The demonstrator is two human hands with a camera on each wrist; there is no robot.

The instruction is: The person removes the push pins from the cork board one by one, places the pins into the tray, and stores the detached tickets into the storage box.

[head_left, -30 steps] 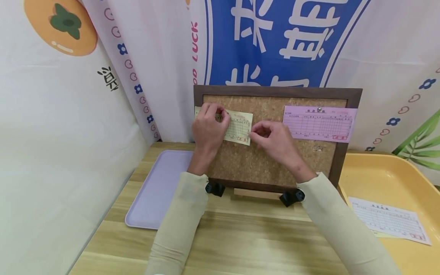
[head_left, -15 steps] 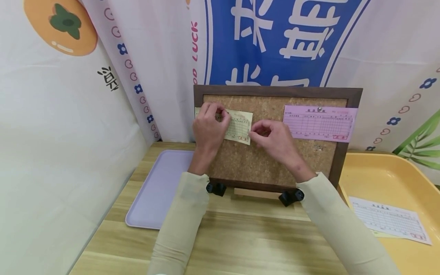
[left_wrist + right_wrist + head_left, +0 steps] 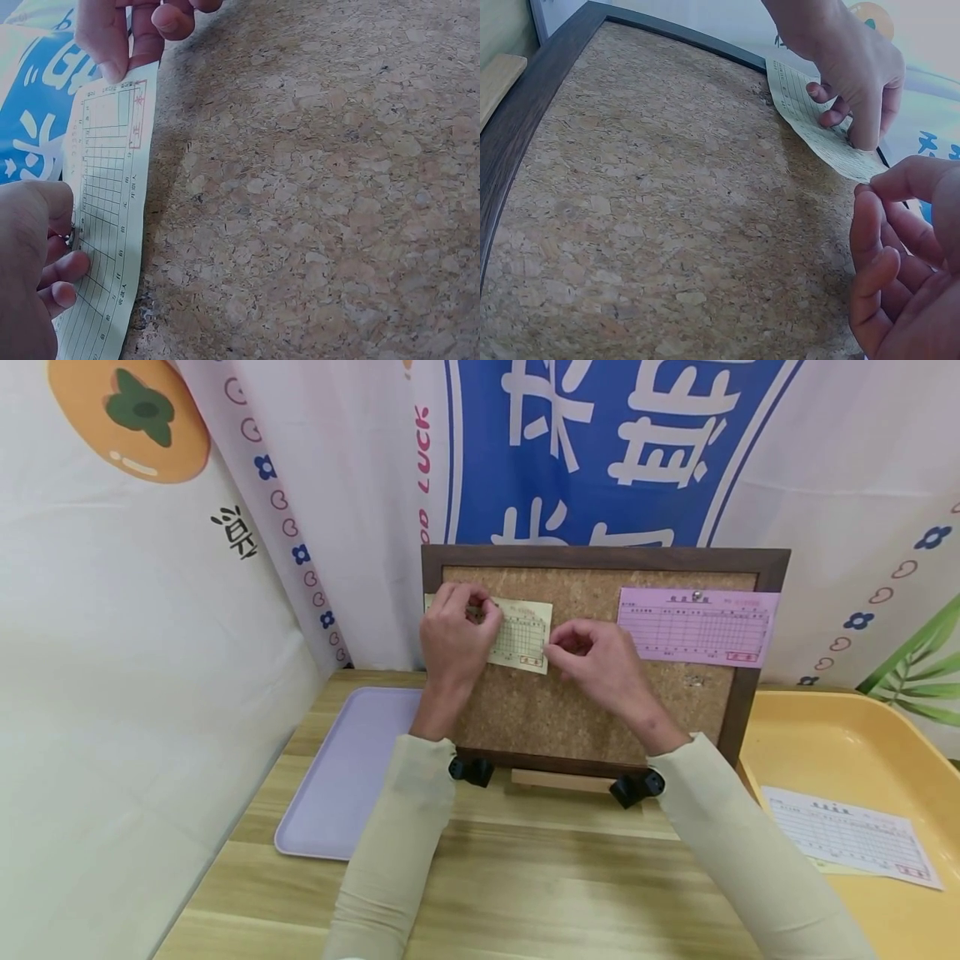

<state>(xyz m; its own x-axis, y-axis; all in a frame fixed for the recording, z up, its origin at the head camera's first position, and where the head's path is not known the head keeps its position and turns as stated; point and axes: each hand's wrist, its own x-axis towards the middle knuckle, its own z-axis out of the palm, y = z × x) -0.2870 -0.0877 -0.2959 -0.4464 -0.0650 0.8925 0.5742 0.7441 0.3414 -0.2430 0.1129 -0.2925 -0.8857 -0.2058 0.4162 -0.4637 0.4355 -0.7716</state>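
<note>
1. Hardly anything shifts since the earlier frame: left hand (image 3: 459, 635), right hand (image 3: 600, 662) and yellow slip (image 3: 522, 637) keep their places.
2. Over the corkboard's (image 3: 562, 714) upper left sits the yellow slip; the right hand pinches its right edge, the left hand what looks like a metal pin (image 3: 69, 238).
3. Pinning seems in hand; next probably calls for pressing firmly, yellow slip level.

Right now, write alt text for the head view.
At a corkboard, the right hand pinches a yellow slip the left hand partly covers. A pink slip hangs at right; a purple tray and yellow tray flank the corkboard.
</note>
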